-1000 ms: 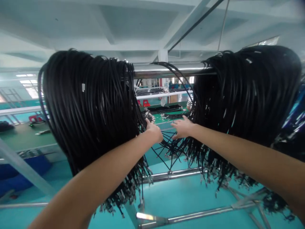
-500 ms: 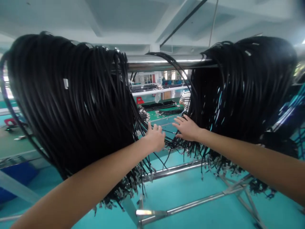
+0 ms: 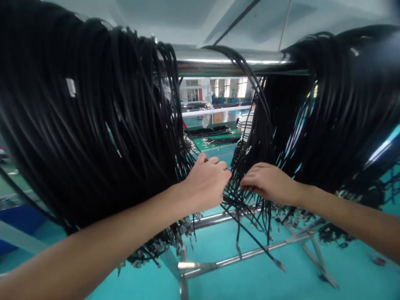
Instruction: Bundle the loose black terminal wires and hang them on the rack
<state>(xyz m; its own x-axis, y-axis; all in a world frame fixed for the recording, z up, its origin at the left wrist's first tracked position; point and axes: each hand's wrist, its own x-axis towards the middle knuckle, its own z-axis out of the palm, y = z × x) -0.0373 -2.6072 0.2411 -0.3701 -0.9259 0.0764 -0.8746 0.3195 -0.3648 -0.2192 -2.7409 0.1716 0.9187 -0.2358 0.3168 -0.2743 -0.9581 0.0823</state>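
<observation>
Long black cables with small metallic-looking ends hang in a thick left bundle (image 3: 125, 125) and a thick right bundle (image 3: 334, 125). A thin strand of cables (image 3: 253, 79) drapes over the bar between them. My left hand (image 3: 208, 181) is closed, back upward, at the inner edge of the left bundle; black cables come out below its fingers. Close beside it, my right hand (image 3: 270, 183) curls its fingers inward onto cables by the right bundle. The fingertips of both hands are partly hidden. Crossed lower cable ends (image 3: 240, 208) dangle below and between my hands.
A thick metal bar (image 3: 215, 60) carries the bundles, with lower frame tubes (image 3: 250, 255) beneath. Behind are a green table (image 3: 215, 141) with more cables and a person in a striped shirt (image 3: 246, 123). The floor (image 3: 237, 283) is turquoise.
Both hands have gone from spread fingers to closed ones on the cables. The view has moved nearer to the bundles. Cable ends between my hands now hang lower and more crossed.
</observation>
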